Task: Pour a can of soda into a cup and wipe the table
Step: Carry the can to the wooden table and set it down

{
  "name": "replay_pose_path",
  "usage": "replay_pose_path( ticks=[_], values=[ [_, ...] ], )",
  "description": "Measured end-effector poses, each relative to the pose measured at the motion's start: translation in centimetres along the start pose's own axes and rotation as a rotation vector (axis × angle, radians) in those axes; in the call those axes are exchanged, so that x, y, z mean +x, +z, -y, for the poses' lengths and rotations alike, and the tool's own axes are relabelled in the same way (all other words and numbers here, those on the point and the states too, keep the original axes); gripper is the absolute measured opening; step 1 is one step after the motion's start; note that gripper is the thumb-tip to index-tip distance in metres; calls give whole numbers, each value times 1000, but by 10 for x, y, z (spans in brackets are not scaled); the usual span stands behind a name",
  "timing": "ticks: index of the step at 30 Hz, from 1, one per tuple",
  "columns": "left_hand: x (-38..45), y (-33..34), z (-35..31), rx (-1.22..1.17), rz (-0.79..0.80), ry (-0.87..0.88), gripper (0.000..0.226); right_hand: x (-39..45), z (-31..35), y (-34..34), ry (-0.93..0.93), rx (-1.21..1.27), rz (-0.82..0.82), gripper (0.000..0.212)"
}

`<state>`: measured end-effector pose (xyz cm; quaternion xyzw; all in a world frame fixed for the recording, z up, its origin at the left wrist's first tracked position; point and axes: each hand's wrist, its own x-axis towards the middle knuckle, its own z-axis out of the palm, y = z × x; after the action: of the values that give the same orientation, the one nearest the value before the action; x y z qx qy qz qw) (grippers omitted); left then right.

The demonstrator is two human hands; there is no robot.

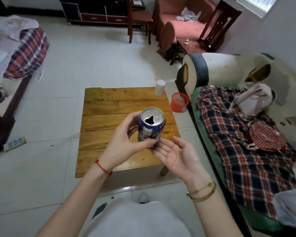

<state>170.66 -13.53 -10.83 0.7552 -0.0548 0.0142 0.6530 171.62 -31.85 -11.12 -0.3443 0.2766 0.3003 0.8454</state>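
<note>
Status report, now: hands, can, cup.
Left hand grips the can, upright, already open. Right hand open, palm up, fingertips at its base. Cup at the table's far right corner, path clear.

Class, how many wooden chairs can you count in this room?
2: one wooden chair by the far cabinet, another tilted against the pink sofa. Others may be hidden.

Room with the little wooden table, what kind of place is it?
Probably a living room in someone's home. There is a sofa covered with a plaid cloth beside the low wooden table, a pink armchair farther back, and a dark cabinet along the far wall.
</note>
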Motion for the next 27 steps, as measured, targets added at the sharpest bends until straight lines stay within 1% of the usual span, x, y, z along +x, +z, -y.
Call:
replay_pose_path(
  ticks=[6,10,14,19,27],
  values=[
    [57,23,12,13,-80,-60,79,48,58,-6,52,-25,10,50],
    [90,28,30,55,-115,-83,80,83,77,-6,75,-21,-8,50],
    [123,25,52,110,-140,-112,81,123,89,-4,105,-13,-31,55],
    [168,17,86,168,-153,-116,79,174,103,4,119,14,-46,63],
    [224,17,152,151,-96,-180,78,253,122,1,167,-13,-166,64]
  ],
)
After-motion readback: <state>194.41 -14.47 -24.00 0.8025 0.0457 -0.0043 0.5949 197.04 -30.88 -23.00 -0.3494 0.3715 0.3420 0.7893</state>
